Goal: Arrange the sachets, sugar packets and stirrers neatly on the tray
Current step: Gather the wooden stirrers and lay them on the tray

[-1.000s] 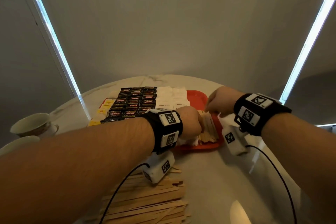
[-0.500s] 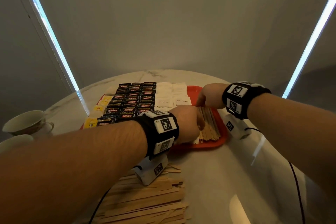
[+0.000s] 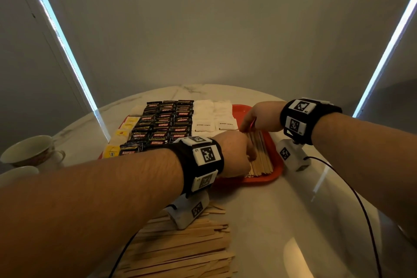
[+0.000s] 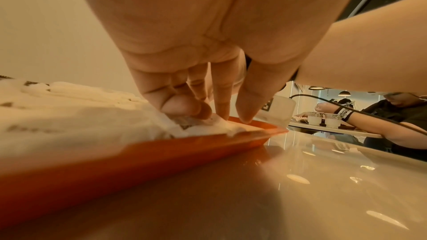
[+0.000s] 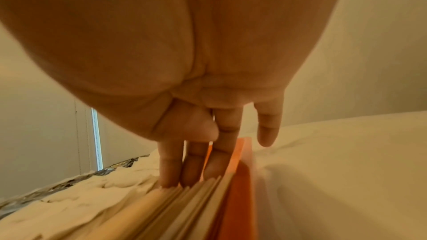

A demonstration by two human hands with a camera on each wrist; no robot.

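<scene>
A bundle of wooden stirrers (image 3: 259,156) lies lengthwise in the right part of the red tray (image 3: 276,171), which sits on a round marble table (image 3: 282,221). My right hand (image 3: 259,117) reaches over the far end of the bundle; its straight fingers (image 5: 171,167) press down against the stirrer ends, beside the tray's right rim. My left hand (image 3: 234,156) is at the near end of the bundle, fingers pointing down; from the wrist view its thumb and forefinger (image 4: 184,107) pinch something small and grey on a white packet, though I cannot tell what it is.

Left of the stirrers, still on the tray, white sugar packets (image 3: 212,117) lie in two columns. Further left are three columns of black coffee sachets (image 3: 167,124), then a column of yellow sachets (image 3: 121,133) at the tray's left edge.

On the table near me, a loose heap of stirrers (image 3: 180,250) lies off the tray. Two cups (image 3: 29,151) stand at the far left.
</scene>
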